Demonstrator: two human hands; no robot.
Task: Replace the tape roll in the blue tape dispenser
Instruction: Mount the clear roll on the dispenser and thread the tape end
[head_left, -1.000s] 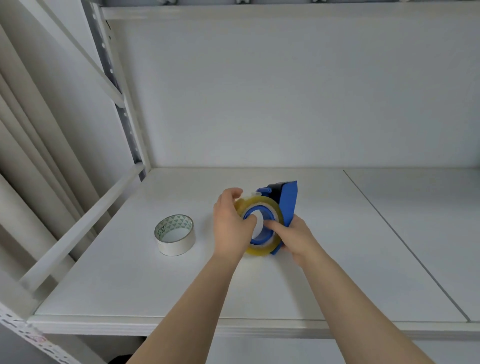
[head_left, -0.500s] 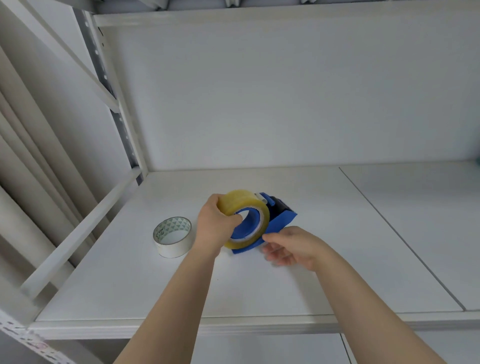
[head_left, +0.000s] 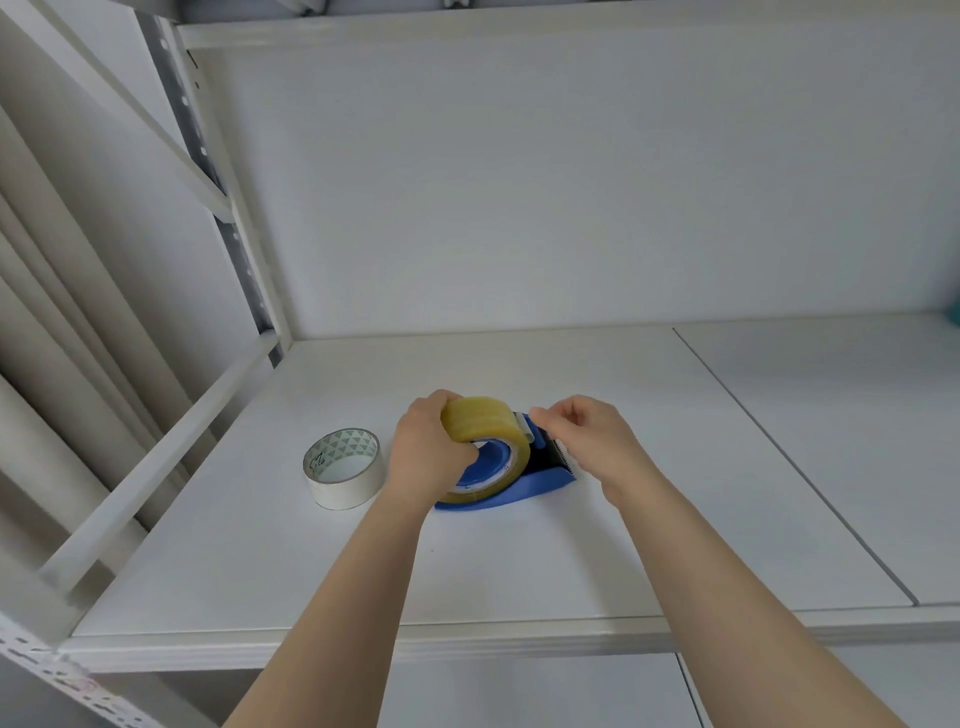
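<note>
The blue tape dispenser (head_left: 540, 487) stands flat on its base on the white shelf (head_left: 519, 566), near the middle, its toothed cutter (head_left: 563, 453) pointing right. The clear tape roll (head_left: 485, 423), yellowish, sits upright on the dispenser's blue hub

The left hand (head_left: 423, 457) grasps this roll from the left: fingers curled over its top and far side, thumb against the near face by the hub. The right hand (head_left: 587, 441) hovers over the cutter end, its fingers curled in, thumb and forefinger (head_left: 537, 415) pinched together at the roll's front edge, seemingly on the loose end of the tape; the tips are blurred, so the hold itself is not sharp

Just left of the left hand, a white tape roll (head_left: 345, 467) with a green-patterned core lies flat on the shelf, apart from the dispenser

Half a second ago the right hand lay low on the shelf at the dispenser's near side; now it is up at the roll's front. The left hand keeps its grip, and the white roll has not shifted
</note>
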